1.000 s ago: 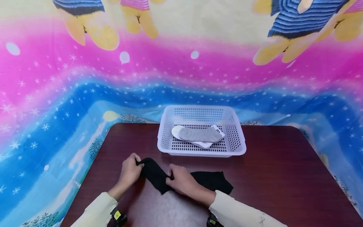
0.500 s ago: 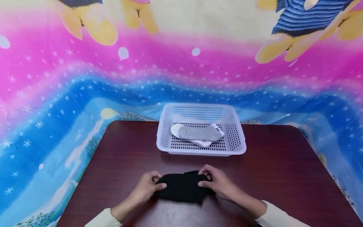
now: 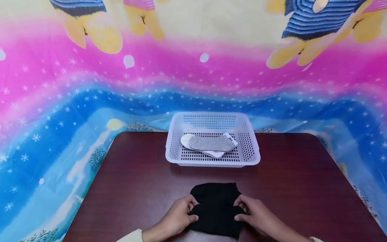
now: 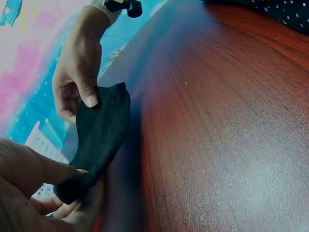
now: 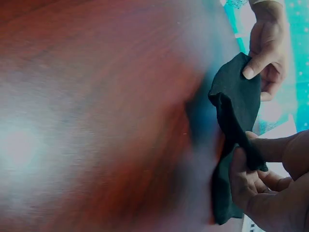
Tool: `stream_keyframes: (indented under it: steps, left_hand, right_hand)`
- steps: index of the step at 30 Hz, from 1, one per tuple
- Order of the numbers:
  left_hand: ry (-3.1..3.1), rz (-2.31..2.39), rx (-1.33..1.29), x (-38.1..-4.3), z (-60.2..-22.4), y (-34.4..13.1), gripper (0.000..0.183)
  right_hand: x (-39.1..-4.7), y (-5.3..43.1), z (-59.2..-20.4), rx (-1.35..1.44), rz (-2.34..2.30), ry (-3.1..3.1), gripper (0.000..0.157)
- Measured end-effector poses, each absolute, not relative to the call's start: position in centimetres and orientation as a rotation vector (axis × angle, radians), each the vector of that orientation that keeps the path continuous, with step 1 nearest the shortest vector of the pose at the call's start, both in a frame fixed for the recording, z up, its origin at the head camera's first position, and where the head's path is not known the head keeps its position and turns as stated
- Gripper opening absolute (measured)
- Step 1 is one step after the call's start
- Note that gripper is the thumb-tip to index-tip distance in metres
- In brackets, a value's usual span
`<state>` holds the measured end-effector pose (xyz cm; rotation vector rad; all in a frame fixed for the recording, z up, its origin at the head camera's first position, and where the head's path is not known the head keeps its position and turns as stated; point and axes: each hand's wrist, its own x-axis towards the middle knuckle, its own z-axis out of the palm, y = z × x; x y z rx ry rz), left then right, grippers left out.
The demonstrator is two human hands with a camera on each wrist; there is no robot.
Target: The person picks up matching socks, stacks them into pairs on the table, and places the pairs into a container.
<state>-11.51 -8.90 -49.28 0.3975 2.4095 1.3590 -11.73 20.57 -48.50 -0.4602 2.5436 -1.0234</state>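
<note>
Low in the head view, my left hand (image 3: pixel 178 216) and right hand (image 3: pixel 258 215) pinch the two ends of a black sock (image 3: pixel 216 220) between thumb and fingers. Just behind it, and partly covered by it, a second black sock (image 3: pixel 214 192) lies on the table. From the left wrist view, the held black sock (image 4: pixel 104 121) stretches between both hands, raised off the wood. In the right wrist view, its near end folds over at the fingers of the right hand (image 5: pixel 270 179), and another black piece (image 5: pixel 223 198) shows below.
A white perforated plastic basket (image 3: pixel 213 163) stands at the table's back edge. Inside it a grey sock (image 3: pixel 211 143) lies on top of a white one (image 3: pixel 186 139). The dark reddish table (image 3: pixel 302 174) meets a printed cloth backdrop (image 3: pixel 193 77) behind.
Both hands have brought the black sock rightward and nearer, laying it out in front of the other black sock. The right hand has moved from its middle to its right end. The basket stays put.
</note>
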Motion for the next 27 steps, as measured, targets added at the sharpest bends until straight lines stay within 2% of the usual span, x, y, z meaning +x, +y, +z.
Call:
stream_keyframes:
  steps: [10,18,23,27]
  left_hand:
    - [2.552,1.149,0.569,-11.0,-49.9,-8.3,0.034]
    - [2.729,0.937,0.716,-11.2,-50.7,-8.3,0.040]
    - [2.781,0.881,0.748,-11.3,-51.4,-8.9,0.039]
    - [2.825,0.887,0.753,-11.1,-51.2,-9.0,0.032]
  right_hand:
    - [-10.5,22.8,-50.7,-0.458,-1.091,2.493,0.034]
    - [-9.6,22.8,-52.1,-0.634,-0.899,2.777,0.031]
    - [-9.1,22.8,-52.7,-0.826,-0.644,3.022,0.033]
    - [-9.3,23.0,-52.8,-1.180,-0.549,3.170,0.036]
